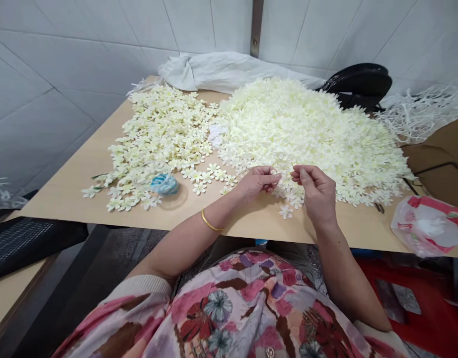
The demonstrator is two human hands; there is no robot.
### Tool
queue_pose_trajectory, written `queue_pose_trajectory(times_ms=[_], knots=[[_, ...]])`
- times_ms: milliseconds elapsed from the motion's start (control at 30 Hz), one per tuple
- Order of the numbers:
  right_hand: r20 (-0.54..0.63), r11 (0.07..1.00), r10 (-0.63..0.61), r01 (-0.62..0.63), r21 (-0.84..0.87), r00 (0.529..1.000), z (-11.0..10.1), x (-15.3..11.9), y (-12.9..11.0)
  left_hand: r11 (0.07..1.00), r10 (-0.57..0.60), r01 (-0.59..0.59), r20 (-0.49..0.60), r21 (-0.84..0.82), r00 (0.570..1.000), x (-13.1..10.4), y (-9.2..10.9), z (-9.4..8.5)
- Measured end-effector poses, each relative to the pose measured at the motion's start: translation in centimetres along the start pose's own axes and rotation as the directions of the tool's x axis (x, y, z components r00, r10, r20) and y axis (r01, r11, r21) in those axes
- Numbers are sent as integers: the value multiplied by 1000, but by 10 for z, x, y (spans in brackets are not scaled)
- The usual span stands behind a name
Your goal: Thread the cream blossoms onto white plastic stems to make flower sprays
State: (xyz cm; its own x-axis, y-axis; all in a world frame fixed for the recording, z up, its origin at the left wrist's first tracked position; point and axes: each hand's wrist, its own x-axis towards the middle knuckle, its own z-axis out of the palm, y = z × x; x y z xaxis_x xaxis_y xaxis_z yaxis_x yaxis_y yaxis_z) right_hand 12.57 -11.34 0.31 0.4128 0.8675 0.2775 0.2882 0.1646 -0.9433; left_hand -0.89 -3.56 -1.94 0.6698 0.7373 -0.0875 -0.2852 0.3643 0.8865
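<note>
Both hands are over the front of a large heap of pale yellow-white artificial flower heads [288,119]. My left hand [256,186], with a gold bangle on its wrist, is closed in a pinch. Facing it a short gap away, my right hand [319,195] also has thumb and fingers pressed together. Whatever either pinch holds is too small to make out against the petals. One loose flower [286,212] lies on the table just below the hands. Left of my left hand, several single flowers [204,177] lie spread out beside a blue-and-white ball [165,184].
A second flower pile [158,129] covers the table's left side. White cloth [229,72] lies along the tiled wall. A black round-topped object [357,84] and white strands [426,114] are back right. A red-and-clear plastic bag [426,223] sits at the right front edge.
</note>
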Motion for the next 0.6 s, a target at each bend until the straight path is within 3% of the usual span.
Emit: queue_pose_trajectory(times_ms=[333,600], knots=[[152,990,79,-96,106,985,12,-9,4,996,50,-50,5,75,999,-5,0,5],[144,948,164,-196,252,976,17,-8,6,948,108,-91,-39,304,993,-10,5,7]])
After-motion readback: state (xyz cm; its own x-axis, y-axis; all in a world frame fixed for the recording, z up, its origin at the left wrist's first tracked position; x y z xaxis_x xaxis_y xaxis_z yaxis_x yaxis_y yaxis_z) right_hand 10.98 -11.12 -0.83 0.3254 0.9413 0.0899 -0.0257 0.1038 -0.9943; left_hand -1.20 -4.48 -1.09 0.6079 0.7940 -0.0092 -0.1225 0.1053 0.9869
